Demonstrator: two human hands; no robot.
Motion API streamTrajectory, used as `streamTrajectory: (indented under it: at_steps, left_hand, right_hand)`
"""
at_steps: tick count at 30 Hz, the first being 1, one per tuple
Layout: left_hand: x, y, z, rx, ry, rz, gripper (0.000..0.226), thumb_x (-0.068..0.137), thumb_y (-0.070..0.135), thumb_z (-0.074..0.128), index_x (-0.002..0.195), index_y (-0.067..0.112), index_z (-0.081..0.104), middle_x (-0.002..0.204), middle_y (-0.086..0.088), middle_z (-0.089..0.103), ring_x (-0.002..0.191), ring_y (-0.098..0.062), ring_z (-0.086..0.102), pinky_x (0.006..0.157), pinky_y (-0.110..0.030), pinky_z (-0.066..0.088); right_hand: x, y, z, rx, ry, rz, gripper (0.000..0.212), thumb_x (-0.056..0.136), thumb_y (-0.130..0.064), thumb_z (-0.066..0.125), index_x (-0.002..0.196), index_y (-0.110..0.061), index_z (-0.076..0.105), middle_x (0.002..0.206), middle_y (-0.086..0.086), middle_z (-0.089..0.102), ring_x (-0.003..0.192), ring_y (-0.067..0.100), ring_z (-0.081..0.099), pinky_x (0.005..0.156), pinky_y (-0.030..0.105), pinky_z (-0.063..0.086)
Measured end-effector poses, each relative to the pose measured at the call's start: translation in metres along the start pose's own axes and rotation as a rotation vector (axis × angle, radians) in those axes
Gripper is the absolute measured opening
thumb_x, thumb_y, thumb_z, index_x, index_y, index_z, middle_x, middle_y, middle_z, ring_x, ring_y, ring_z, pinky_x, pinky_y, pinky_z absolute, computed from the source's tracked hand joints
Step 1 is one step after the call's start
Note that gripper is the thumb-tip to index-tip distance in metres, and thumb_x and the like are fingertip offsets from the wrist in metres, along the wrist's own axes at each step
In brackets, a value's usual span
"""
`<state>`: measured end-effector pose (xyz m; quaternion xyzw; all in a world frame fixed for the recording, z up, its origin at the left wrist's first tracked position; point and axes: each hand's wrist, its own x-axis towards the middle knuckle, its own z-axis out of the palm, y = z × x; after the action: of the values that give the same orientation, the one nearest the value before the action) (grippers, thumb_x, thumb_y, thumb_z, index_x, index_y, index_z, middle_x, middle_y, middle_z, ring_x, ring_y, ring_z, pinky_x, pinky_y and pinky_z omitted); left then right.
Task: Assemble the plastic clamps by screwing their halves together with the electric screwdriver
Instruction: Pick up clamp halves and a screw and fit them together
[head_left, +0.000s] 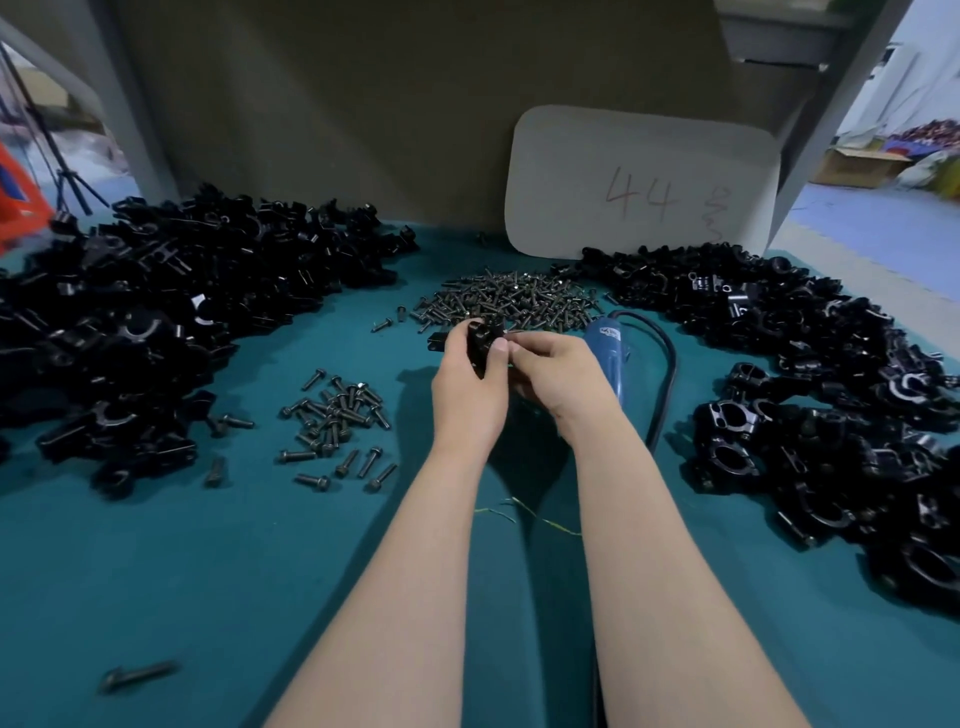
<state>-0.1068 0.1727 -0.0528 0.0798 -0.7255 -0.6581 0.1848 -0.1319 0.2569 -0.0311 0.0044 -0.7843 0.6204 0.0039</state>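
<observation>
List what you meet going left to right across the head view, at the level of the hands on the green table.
In order: left pile of black clamp parts → small heap of screws → left hand, gripping a clamp half → right hand → blue electric screwdriver → black cable → right pile of clamp parts.

A teal-covered worktop (156, 571) fills the near scene; a tan back panel (337, 104) rises behind it; a white card (639, 182) marked 44 leans far right; pale blue floor (883, 213) shows beyond.
</observation>
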Motion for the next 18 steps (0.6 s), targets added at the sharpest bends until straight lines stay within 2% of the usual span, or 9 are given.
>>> streamTrajectory:
  at_steps: [2,4,6,9,12,15,18]
  left_hand:
    - [-0.0029,0.0003,0.0008,0.058,0.003,0.015,0.042,0.101,0.029,0.046,0.141,0.018,0.042,0.095,0.018,0.047,0.09,-0.003,0.046,0.064,0.003,0.029]
    - [-0.0044,0.0008,0.0007,0.083,0.017,0.029,0.039,0.101,0.031,0.046,0.137,0.018,0.045,0.09,0.018,0.049,0.082,-0.002,0.048,0.059,0.003,0.03]
    - [-0.0046,0.0012,-0.0001,0.093,0.043,0.034,0.033,0.1,0.032,0.048,0.131,0.02,0.05,0.091,0.015,0.055,0.084,-0.004,0.053,0.059,-0.002,0.034]
    - [-0.0054,0.0023,-0.0012,0.093,0.061,0.036,0.029,0.099,0.034,0.049,0.124,0.02,0.054,0.088,0.017,0.056,0.077,0.006,0.051,0.058,0.001,0.037]
    - [-0.0062,0.0035,-0.0011,0.098,0.062,0.037,0.03,0.099,0.034,0.049,0.124,0.019,0.054,0.092,0.012,0.059,0.076,0.007,0.05,0.057,0.002,0.036]
    - [-0.0062,0.0049,-0.001,0.114,0.069,0.04,0.036,0.096,0.034,0.055,0.128,0.018,0.052,0.101,0.005,0.06,0.078,0.0,0.05,0.057,0.005,0.033]
    - [-0.0053,0.0041,-0.0019,0.136,0.069,0.024,0.037,0.096,0.034,0.055,0.129,0.017,0.052,0.105,0.004,0.06,0.088,-0.008,0.052,0.059,-0.002,0.036]
  right_hand:
    - [-0.0012,0.0002,-0.0004,0.011,0.0,0.008,0.02,0.095,-0.015,0.056,0.11,-0.012,0.069,0.099,0.006,0.071,0.088,0.018,0.066,0.075,0.026,0.056]
    - [-0.0029,-0.0007,-0.0005,0.06,-0.011,0.028,0.016,0.095,-0.014,0.056,0.103,-0.015,0.069,0.095,0.004,0.07,0.086,0.016,0.066,0.067,0.02,0.055]
    - [-0.0033,-0.0011,0.0,0.09,-0.015,0.048,0.013,0.096,-0.015,0.055,0.096,-0.019,0.068,0.092,0.003,0.07,0.085,0.016,0.066,0.069,0.021,0.056]
    - [-0.0032,-0.0016,0.0016,0.102,-0.017,0.058,0.012,0.096,-0.017,0.055,0.092,-0.021,0.066,0.088,0.001,0.07,0.082,0.015,0.065,0.072,0.024,0.056]
    - [-0.0038,-0.0026,0.0012,0.106,-0.022,0.064,0.013,0.096,-0.017,0.055,0.094,-0.02,0.068,0.086,0.001,0.07,0.079,0.014,0.065,0.072,0.024,0.055]
    - [-0.0046,-0.0029,0.0006,0.096,-0.015,0.077,0.018,0.096,-0.014,0.053,0.091,-0.018,0.07,0.08,0.003,0.069,0.075,0.016,0.061,0.072,0.028,0.055]
    - [-0.006,-0.0044,-0.0003,0.07,-0.015,0.078,0.019,0.096,-0.014,0.053,0.105,-0.01,0.07,0.083,0.003,0.069,0.072,0.014,0.062,0.064,0.02,0.054]
